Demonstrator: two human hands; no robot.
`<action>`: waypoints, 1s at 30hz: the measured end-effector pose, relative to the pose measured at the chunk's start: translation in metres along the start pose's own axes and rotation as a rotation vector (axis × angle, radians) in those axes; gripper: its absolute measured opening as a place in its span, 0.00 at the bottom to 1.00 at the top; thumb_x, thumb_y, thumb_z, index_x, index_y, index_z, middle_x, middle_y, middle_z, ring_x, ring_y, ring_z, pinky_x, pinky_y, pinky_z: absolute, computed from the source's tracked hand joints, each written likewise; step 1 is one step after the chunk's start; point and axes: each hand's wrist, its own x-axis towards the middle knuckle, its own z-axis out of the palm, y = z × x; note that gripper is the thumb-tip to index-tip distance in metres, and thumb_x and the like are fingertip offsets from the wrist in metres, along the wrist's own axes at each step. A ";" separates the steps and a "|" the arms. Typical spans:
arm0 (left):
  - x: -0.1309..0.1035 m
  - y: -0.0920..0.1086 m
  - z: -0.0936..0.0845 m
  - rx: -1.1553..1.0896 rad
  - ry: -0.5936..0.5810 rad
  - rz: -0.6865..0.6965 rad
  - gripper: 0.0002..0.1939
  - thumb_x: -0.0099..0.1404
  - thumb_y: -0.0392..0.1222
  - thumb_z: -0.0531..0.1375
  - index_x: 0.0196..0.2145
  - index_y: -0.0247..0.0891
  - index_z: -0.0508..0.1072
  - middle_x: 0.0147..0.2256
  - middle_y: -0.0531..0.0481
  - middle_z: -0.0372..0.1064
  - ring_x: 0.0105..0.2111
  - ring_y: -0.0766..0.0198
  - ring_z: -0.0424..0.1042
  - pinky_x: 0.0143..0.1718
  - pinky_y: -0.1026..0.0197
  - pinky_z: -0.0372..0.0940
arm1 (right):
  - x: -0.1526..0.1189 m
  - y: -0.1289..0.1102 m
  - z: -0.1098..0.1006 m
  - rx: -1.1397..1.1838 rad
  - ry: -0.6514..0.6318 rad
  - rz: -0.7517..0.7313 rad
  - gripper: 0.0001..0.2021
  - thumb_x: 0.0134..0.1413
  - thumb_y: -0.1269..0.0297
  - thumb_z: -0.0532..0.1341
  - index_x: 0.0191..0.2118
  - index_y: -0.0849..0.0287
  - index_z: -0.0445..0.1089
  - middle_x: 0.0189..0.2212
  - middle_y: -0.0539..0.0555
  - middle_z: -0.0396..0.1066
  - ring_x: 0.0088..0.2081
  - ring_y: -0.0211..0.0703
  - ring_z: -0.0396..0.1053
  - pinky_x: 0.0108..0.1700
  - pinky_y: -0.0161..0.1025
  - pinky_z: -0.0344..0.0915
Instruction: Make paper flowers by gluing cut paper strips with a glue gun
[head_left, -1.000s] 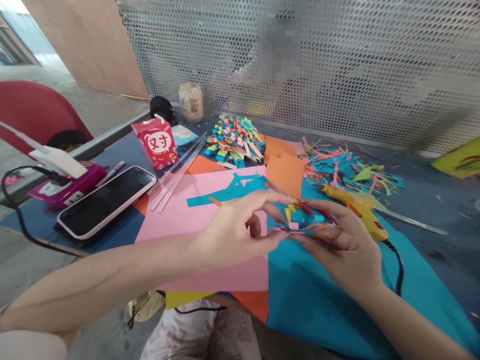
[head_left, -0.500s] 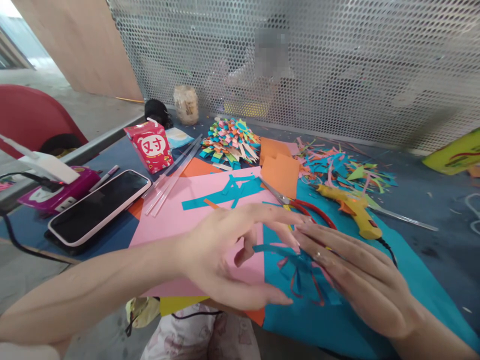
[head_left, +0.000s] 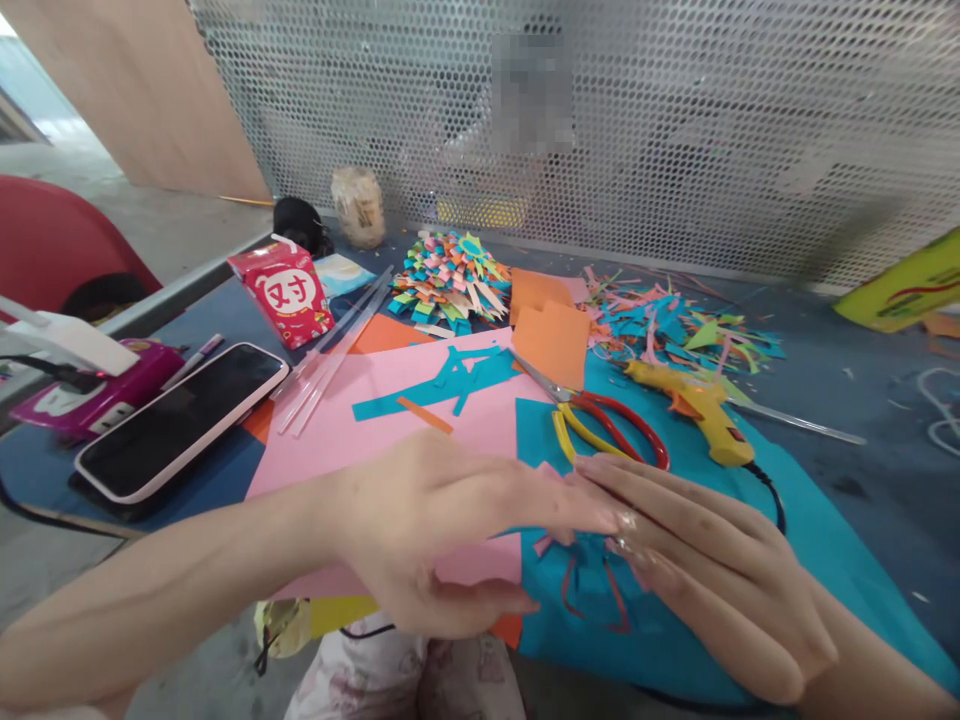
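Observation:
My left hand stretches over the pink and blue sheets, fingers extended and thumb apart. Its fingertips meet those of my right hand, which is tilted with its fingers straight and side by side. Beneath and between the fingertips are thin pinkish-red paper strips on the blue paper sheet. The fingers hide part of this bunch. Just beyond my right fingers lie scissors with red and yellow handles. Blue paper strips and an orange strip rest on the pink paper sheet.
At right is a yellow glue gun. Farther back are a colourful paper pompom, orange paper squares and a scrap pile. A phone, red drink carton and clear sticks stand left. Perforated metal borders the table.
My left fingers have come down and flattened toward my right fingertips, covering more of the strips. The scissor handles show more fully. The whole view has shifted slightly.

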 end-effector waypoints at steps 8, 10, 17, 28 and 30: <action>0.004 0.000 0.001 0.137 0.072 0.095 0.20 0.58 0.33 0.60 0.49 0.37 0.65 0.34 0.49 0.76 0.35 0.65 0.75 0.32 0.66 0.71 | 0.002 0.013 0.006 -0.098 -0.022 -0.194 0.17 0.63 0.71 0.52 0.55 0.48 0.57 0.46 0.55 0.74 0.51 0.49 0.70 0.48 0.57 0.72; 0.006 0.002 -0.002 0.151 0.100 0.080 0.16 0.57 0.33 0.61 0.44 0.38 0.67 0.32 0.50 0.75 0.32 0.67 0.75 0.31 0.67 0.70 | 0.003 0.019 -0.002 -0.117 -0.090 -0.220 0.17 0.62 0.72 0.52 0.55 0.48 0.57 0.47 0.55 0.74 0.52 0.49 0.69 0.48 0.56 0.73; 0.012 0.007 -0.005 0.242 0.122 -0.006 0.08 0.61 0.37 0.60 0.39 0.46 0.71 0.36 0.52 0.75 0.37 0.63 0.76 0.39 0.59 0.69 | 0.003 0.036 -0.006 0.008 -0.135 -0.179 0.21 0.61 0.73 0.52 0.58 0.49 0.59 0.50 0.55 0.71 0.53 0.49 0.68 0.49 0.50 0.72; 0.007 0.003 0.006 0.318 0.197 0.143 0.15 0.64 0.31 0.52 0.45 0.44 0.69 0.38 0.48 0.76 0.35 0.62 0.76 0.31 0.59 0.69 | 0.007 0.045 -0.006 0.023 -0.227 -0.264 0.31 0.54 0.80 0.54 0.64 0.60 0.51 0.50 0.66 0.70 0.53 0.52 0.67 0.47 0.47 0.73; 0.008 0.004 0.008 0.369 0.208 0.181 0.12 0.63 0.32 0.53 0.41 0.44 0.70 0.35 0.49 0.76 0.34 0.62 0.76 0.29 0.59 0.69 | 0.012 0.041 -0.004 0.030 -0.220 -0.236 0.29 0.54 0.81 0.54 0.62 0.59 0.54 0.48 0.65 0.72 0.50 0.50 0.70 0.47 0.43 0.73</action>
